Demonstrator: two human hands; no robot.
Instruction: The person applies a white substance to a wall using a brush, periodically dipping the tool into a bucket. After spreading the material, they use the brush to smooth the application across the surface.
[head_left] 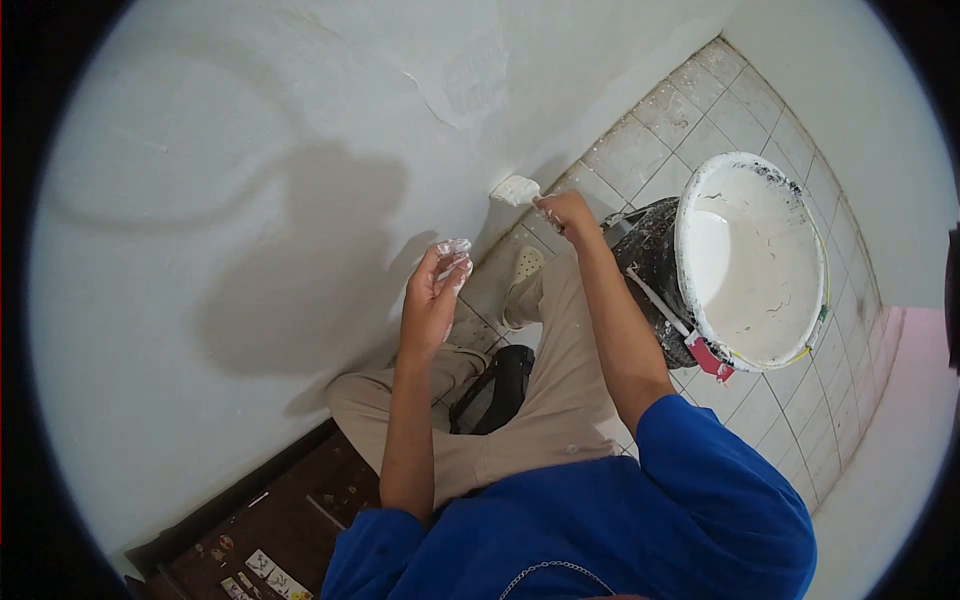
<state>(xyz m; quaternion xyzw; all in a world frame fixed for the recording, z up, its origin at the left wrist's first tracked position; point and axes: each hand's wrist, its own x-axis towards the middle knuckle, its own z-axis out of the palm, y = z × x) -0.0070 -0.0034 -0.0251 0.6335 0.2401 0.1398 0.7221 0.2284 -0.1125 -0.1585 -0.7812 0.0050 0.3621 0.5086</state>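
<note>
pale wall (300, 120) meets tiled floor (650, 155) at a grimy edge; right hand (568, 215), near bucket (690, 250), clamps brush (516, 190); left hand (430, 300) half-open.

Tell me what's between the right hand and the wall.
A white-smeared tool, held in the right hand, its head toward the wall; the head view shows it.

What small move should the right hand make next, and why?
Probably a short stroke of the white-coated tool along the wall: the right hand grips it, its head at or near the wall, low by the tiled floor.
</note>
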